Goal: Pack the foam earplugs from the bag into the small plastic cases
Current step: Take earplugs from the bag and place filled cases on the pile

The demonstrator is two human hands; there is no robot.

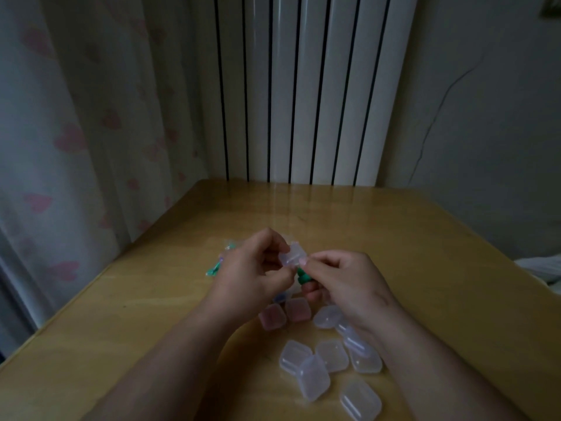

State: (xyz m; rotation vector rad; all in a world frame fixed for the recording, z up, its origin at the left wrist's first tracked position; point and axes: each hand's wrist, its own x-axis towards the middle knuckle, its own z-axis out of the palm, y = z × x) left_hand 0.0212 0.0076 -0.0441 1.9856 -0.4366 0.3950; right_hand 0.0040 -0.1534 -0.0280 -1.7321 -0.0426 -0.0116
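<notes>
Clear plastic, thin-walled: a loose scatter of empty cases (pixel 328 366) lies nearest on the bench (pixel 409 238), a few overlapping. Just beyond them sit two pink cases (pixel 285 314), side by side and partly hidden by the wrists.

Above those, both hands meet off the bench. The left hand (pixel 255 268) is curled round the held case (pixel 293 256), pinching its sides. The right hand (pixel 346 281) has its fingers curled with the green earplugs (pixel 303 278) tucked against them, and its thumb tip touches the case's near edge. Cannot tell whether the lid is up.

Judgement: the case is light, stiff and slick, so it is best taken by the side walls, leaving the lid free to swing. The foam is soft and springy. Pinch it mid-body, press it in and close the lid quickly.

Behind the left hand lies the bag (pixel 221 259), crinkled and clear, with more green plugs showing inside.

Farthest off are a white ribbed radiator (pixel 303 86) and, to the left, a curtain (pixel 76 117) with pink hearts.
</notes>
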